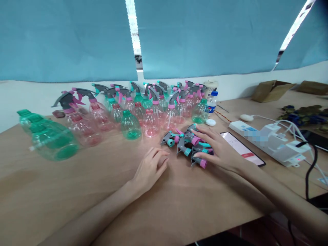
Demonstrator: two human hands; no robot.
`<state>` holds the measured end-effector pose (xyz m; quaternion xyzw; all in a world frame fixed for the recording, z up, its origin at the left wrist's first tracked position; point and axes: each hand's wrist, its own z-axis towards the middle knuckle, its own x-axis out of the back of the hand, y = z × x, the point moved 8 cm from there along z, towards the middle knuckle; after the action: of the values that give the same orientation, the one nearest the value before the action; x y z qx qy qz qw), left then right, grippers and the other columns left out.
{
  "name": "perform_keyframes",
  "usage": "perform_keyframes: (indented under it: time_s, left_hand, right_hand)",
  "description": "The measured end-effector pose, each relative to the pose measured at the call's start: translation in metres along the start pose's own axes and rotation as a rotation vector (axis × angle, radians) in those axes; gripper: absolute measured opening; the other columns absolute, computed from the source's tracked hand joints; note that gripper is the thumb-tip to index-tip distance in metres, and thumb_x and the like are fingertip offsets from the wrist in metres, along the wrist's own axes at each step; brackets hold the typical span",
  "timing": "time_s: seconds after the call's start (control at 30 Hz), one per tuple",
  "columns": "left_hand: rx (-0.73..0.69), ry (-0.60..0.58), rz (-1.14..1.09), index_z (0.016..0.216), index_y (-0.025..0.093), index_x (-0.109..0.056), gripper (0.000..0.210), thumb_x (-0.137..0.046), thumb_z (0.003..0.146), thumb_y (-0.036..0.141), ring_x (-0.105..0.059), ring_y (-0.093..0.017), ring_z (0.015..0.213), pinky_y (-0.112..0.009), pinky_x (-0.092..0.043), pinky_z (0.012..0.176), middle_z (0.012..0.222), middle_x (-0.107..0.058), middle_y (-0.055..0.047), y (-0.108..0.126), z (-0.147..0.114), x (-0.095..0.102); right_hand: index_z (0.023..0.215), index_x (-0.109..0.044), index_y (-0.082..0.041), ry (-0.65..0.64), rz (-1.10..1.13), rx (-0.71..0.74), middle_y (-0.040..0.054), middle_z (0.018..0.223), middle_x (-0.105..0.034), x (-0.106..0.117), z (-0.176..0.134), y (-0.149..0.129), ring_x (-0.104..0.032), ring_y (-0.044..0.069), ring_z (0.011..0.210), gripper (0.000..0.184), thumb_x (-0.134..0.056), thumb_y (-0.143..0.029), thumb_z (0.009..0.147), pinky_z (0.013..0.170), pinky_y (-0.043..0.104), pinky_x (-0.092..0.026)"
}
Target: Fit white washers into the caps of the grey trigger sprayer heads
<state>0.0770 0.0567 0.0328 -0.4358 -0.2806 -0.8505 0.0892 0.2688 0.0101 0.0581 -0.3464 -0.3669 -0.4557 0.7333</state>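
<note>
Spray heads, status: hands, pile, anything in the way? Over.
Right hand on the pile, grip unclear. Left hand beside it, seemingly empty. Spray heads heaped loose. Phone close by right hand.

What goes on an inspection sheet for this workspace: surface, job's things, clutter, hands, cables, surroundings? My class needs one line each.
Surface: brown table, crowded toward the back.
Job's things: loose pile of spray heads; behind it, green bottles and pink bottles, some capped with sprayers, some open.
Clutter: phone, blue-capped drink bottle, white lid, cardboard box.
Hands: left hand on the table, seemingly holding nothing; right hand spread over the pile, grip unclear.
Cables: white cables and black cable at the power strip.
Surroundings: blue curtain, white wall.
</note>
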Motion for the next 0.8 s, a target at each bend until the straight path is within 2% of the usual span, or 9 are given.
perform_keyframes:
  time_s: [0.1,0.2,0.27,0.37,0.47,0.57,0.67,0.8]
  left_hand:
    - [-0.028,-0.007,0.009,0.099,0.019,-0.056,0.014,-0.049,0.088,0.015,-0.055,-0.020,0.094,-0.035,-0.047,0.083,0.098,-0.059,-0.005,0.002,0.000,0.000]
    - [-0.090,-0.004,0.032,0.099,0.019,-0.056,0.016,-0.048,0.087,0.012,-0.054,-0.020,0.092,-0.035,-0.048,0.082,0.096,-0.060,-0.005,0.006,0.000,-0.004]
    - [-0.147,-0.005,0.058,0.099,0.018,-0.057,0.018,-0.048,0.086,0.009,-0.053,-0.020,0.093,-0.035,-0.047,0.084,0.096,-0.062,-0.004,0.011,0.003,-0.011]
    - [-0.236,-0.009,0.102,0.105,0.016,-0.056,0.021,-0.048,0.086,0.010,-0.052,-0.020,0.099,-0.035,-0.046,0.089,0.103,-0.063,-0.006,0.022,0.015,-0.026]
    - [-0.288,-0.048,0.206,0.112,0.013,-0.053,0.026,-0.049,0.086,0.011,-0.051,-0.021,0.104,-0.036,-0.045,0.090,0.111,-0.062,-0.007,0.033,0.030,-0.046]
    - [-0.314,-0.076,0.250,0.113,0.012,-0.053,0.030,-0.050,0.083,0.010,-0.051,-0.024,0.103,-0.040,-0.043,0.091,0.111,-0.062,-0.008,0.041,0.041,-0.056]
    - [-0.315,-0.094,0.271,0.113,0.011,-0.054,0.032,-0.051,0.082,0.010,-0.051,-0.026,0.100,-0.042,-0.044,0.088,0.106,-0.061,-0.011,0.042,0.041,-0.056]
    - [-0.296,-0.117,0.288,0.116,0.008,-0.053,0.033,-0.049,0.083,0.012,-0.051,-0.027,0.099,-0.044,-0.045,0.089,0.104,-0.058,-0.013,0.038,0.033,-0.049]
  right_hand:
    - [0.127,-0.048,-0.022,0.051,0.016,-0.009,0.0119,0.131,-0.051,0.010,-0.016,-0.005,-0.045,0.028,0.124,0.052,-0.057,-0.050,0.084,0.101,0.046,-0.039]
    - [0.121,-0.051,-0.021,0.078,0.021,-0.036,0.0117,0.125,-0.054,0.006,-0.036,-0.009,-0.050,0.027,0.117,0.045,-0.058,-0.046,0.084,0.097,0.045,-0.043]
    - [0.122,-0.050,-0.022,0.091,0.003,-0.047,0.0116,0.125,-0.054,0.000,-0.049,-0.012,-0.051,0.026,0.116,0.046,-0.060,-0.044,0.083,0.097,0.045,-0.044]
    - [0.131,-0.044,-0.021,0.090,-0.062,-0.033,0.0136,0.133,-0.046,-0.011,-0.059,-0.019,-0.045,0.029,0.123,0.057,-0.062,-0.045,0.082,0.100,0.047,-0.041]
    - [0.140,-0.034,-0.020,0.039,-0.138,-0.042,0.0153,0.143,-0.036,-0.018,-0.055,-0.021,-0.035,0.032,0.131,0.072,-0.061,-0.051,0.080,0.103,0.051,-0.036]
    - [0.144,-0.026,-0.020,-0.028,-0.165,-0.056,0.0151,0.148,-0.028,-0.023,-0.044,-0.018,-0.028,0.034,0.135,0.080,-0.059,-0.055,0.079,0.105,0.053,-0.034]
    - [0.145,-0.023,-0.023,-0.057,-0.158,-0.062,0.0140,0.149,-0.028,-0.027,-0.039,-0.014,-0.029,0.033,0.135,0.080,-0.057,-0.056,0.081,0.104,0.054,-0.034]
    - [0.144,-0.026,-0.025,-0.069,-0.136,-0.053,0.0138,0.144,-0.036,-0.036,-0.040,-0.011,-0.039,0.031,0.129,0.073,-0.054,-0.053,0.084,0.100,0.051,-0.040]
